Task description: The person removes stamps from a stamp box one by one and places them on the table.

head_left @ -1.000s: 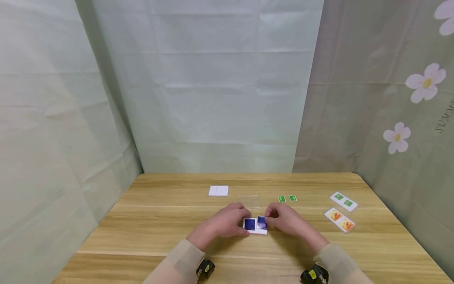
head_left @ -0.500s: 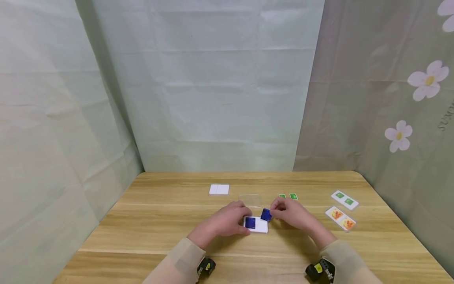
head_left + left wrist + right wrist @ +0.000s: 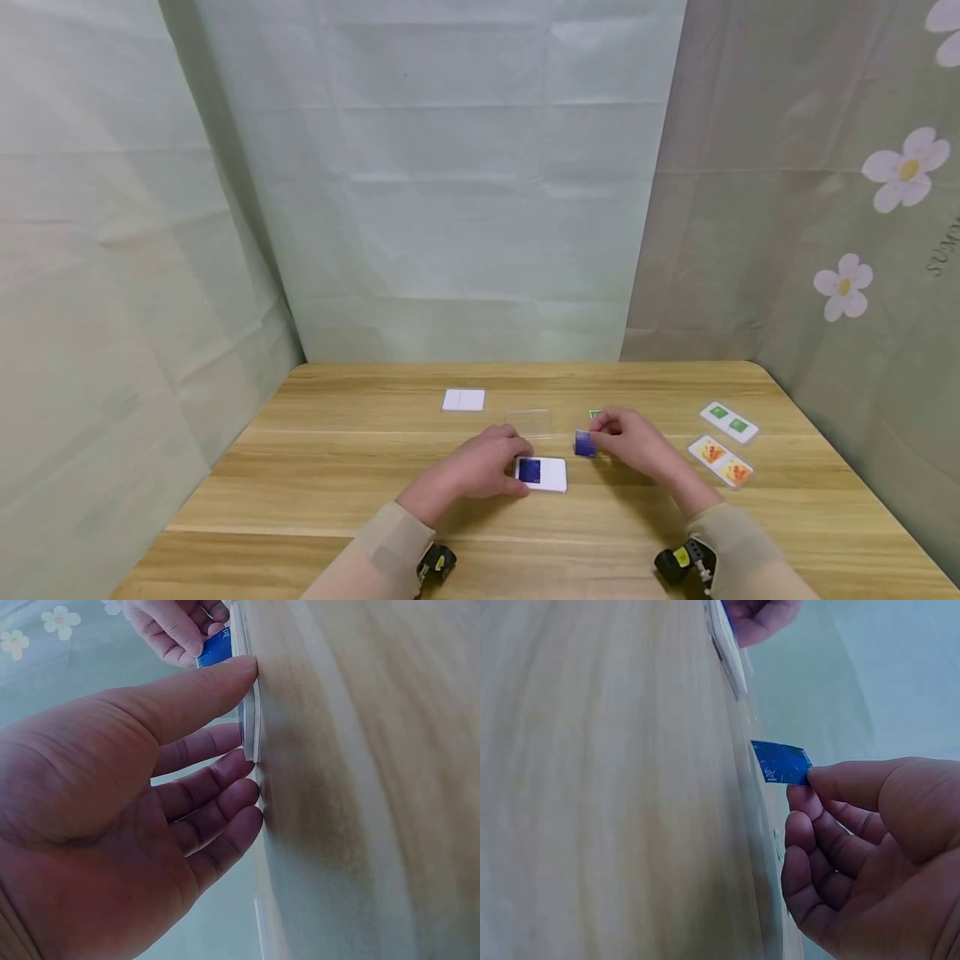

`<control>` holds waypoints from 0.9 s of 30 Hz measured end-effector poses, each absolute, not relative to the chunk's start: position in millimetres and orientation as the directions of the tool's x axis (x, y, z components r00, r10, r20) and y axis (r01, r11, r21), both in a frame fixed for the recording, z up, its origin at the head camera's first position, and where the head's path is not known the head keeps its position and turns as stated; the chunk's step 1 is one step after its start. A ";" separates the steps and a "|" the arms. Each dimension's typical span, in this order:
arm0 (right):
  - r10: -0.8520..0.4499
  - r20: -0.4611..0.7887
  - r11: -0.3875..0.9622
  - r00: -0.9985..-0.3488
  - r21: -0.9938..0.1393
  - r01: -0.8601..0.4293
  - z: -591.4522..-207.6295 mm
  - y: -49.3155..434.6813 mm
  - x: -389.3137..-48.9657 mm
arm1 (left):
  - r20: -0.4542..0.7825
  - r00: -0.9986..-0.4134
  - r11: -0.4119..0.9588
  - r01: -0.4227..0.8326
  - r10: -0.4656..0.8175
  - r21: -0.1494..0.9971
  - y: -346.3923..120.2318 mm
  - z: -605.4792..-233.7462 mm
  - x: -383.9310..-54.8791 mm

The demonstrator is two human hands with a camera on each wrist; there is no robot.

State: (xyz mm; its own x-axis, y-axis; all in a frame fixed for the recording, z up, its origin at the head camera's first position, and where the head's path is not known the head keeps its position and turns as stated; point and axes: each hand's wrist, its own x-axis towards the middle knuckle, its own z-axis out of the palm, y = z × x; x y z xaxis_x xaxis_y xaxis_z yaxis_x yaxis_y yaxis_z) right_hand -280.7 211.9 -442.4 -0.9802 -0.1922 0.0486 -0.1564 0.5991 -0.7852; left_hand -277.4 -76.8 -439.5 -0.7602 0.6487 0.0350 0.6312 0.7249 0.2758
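- We have the right hand [image 3: 633, 442] pinching a small, thin, dark-blue square piece [image 3: 585, 443] by one corner, thumb against index finger.
- That piece is up and right of the white rectangular card block with rounded corners [image 3: 553, 475], apart from it; we can't tell its gap to the tabletop.
- We have the left hand [image 3: 480, 467] gripping the block's left end, thumb on the near edge, fingers on the far edge.
- On the block's left half we see a second dark-blue square [image 3: 529, 471], lying flat; right half shows bare white.
- Hands are well apart.
- Behind the block we have a clear rectangular plastic sheet [image 3: 528, 423], flat on the light wood-grain table [image 3: 345, 475].
- Further back left: a white two-panel card [image 3: 463, 400].
- By the right hand we see a white-edged green square [image 3: 594, 413], mostly hidden.
- Far right: a white card with two green squares [image 3: 729, 422], a white card with two orange pictures [image 3: 721, 462] just nearer us.
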 end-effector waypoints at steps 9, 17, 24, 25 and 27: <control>-0.169 0.078 0.642 -0.983 -0.748 -0.169 -443.5 220.8 -285.5 | 0.049 -0.755 0.719 0.640 0.654 0.271 -77.1 -439.5 -277.3; -0.134 0.076 0.667 -0.988 -0.731 -0.147 -442.3 223.0 -284.4 | 0.048 -0.756 0.720 0.638 0.652 0.272 -77.1 -441.1 -278.8; -0.126 0.082 0.681 -0.989 -0.718 -0.146 -443.7 225.7 -285.9 | 0.048 -0.753 0.718 0.642 0.656 0.269 -77.9 -441.5 -278.9; -0.124 0.083 0.684 -0.989 -0.715 -0.146 -444.3 226.2 -286.6 | 0.048 -0.753 0.717 0.643 0.656 0.269 -78.0 -441.6 -278.9; -0.118 0.080 0.688 -0.990 -0.712 -0.140 -445.4 227.2 -287.8 | 0.049 -0.753 0.717 0.642 0.656 0.270 -77.9 -441.3 -278.9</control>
State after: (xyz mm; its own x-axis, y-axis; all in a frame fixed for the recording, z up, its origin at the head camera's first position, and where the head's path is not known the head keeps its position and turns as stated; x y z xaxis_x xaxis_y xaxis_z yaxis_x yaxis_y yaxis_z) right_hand -287.8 227.2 -445.4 -0.9898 -0.1180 0.0803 -0.1398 0.6882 -0.7119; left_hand -278.9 -77.9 -441.3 -0.7534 0.6557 0.0495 0.6421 0.7175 0.2700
